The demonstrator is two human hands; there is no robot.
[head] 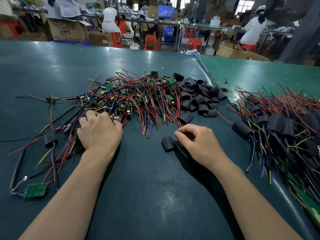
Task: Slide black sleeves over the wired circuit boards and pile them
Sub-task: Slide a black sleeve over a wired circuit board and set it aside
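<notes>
Left hand [99, 129] digs curled fingers into the wired boards [131, 94], gripping wires. Right hand [197, 142] pinches a black sleeve [167, 143] just beside its thumb.

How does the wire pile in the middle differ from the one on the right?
The middle pile shows bare green boards; the right pile has its boards covered by black sleeves. The left hand reaches into the middle pile; no hand touches the right pile. Both hold red, black, yellow and purple wires on the green table.
</notes>
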